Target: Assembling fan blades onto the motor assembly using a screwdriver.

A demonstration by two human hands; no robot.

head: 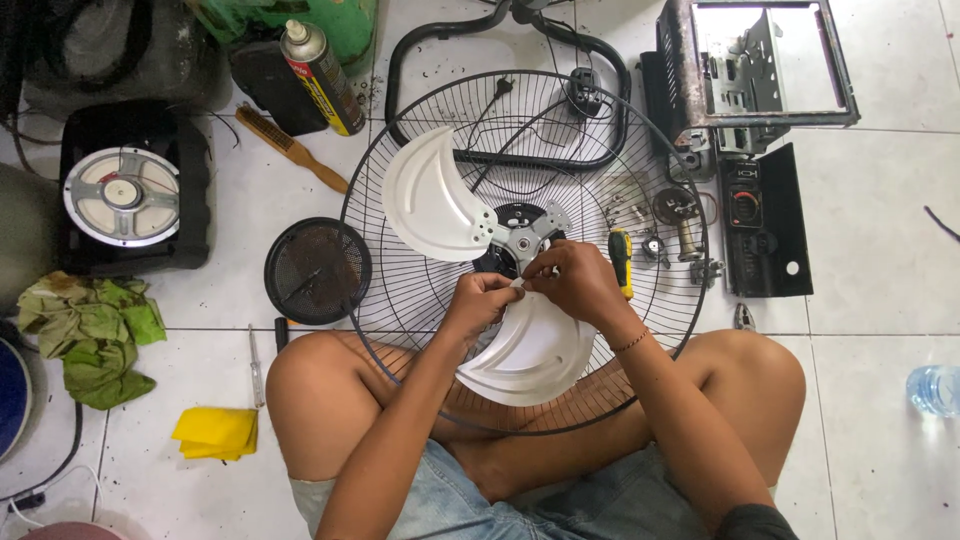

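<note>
A large black wire fan guard (400, 150) lies flat on the tiled floor in front of my crossed legs. On it rests a grey metal hub (520, 240) with a white fan blade (430, 200) reaching up-left and a second white blade (525, 355) lying toward me. My left hand (480, 300) and my right hand (575, 280) meet at the root of the near blade, just below the hub, fingertips pinched together on something small that I cannot make out.
A yellow-handled screwdriver (621, 258) and small metal parts (680, 215) lie on the guard's right side. A black round mesh cover (317, 271), wire brush (290, 148), spray can (322, 78), speaker (122, 195), black panel (765, 225), metal frame (765, 65), rags (90, 335) and water bottle (935, 390) surround it.
</note>
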